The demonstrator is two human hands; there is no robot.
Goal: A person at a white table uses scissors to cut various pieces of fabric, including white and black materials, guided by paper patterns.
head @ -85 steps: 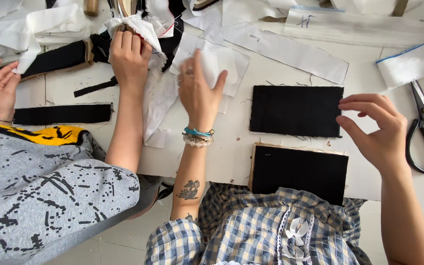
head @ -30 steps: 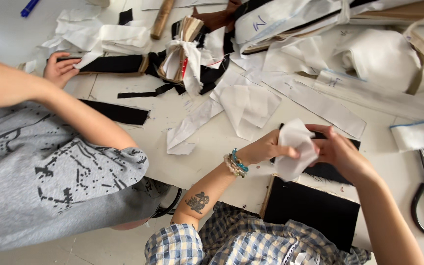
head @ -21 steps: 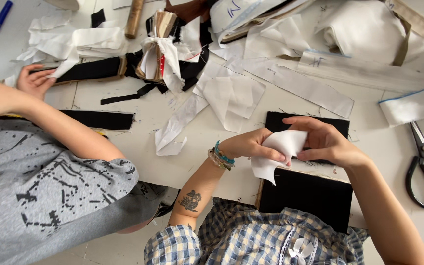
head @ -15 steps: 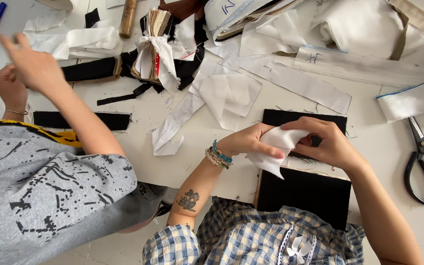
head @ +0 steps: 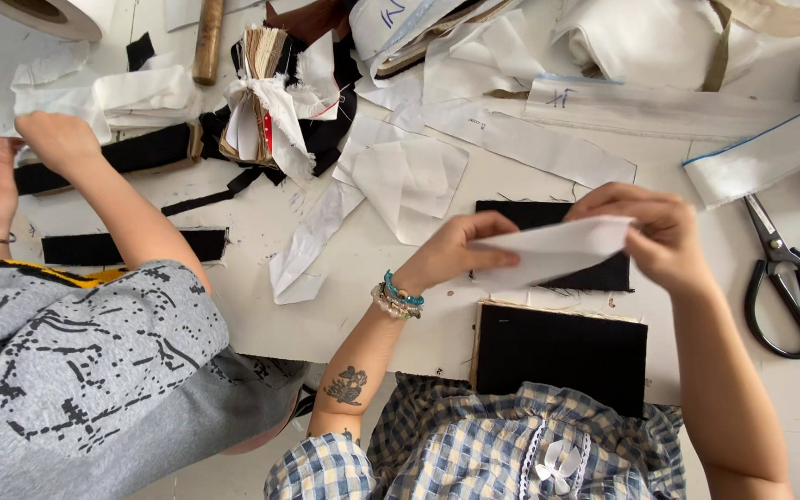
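My left hand (head: 460,250) and my right hand (head: 664,236) hold the two ends of a white fabric piece (head: 557,250), stretched flat between them above the table. Under it lies a black fabric rectangle (head: 594,274), mostly covered. A second black rectangle (head: 562,352) on a light backing lies nearer to me, just above my checked shirt. Beaded bracelets circle my left wrist.
Black-handled scissors (head: 784,287) lie at the right. White fabric scraps (head: 409,176) and strips (head: 761,157) cover the white table (head: 354,306). A person in a grey top (head: 76,352) works at the left, both hands near a black strip (head: 131,153). A tied bundle (head: 261,111) sits behind.
I picked up the white piece from the pile, brought it over the black rectangle and spread it out between both hands. The person at the left moved their hands onto the strips.
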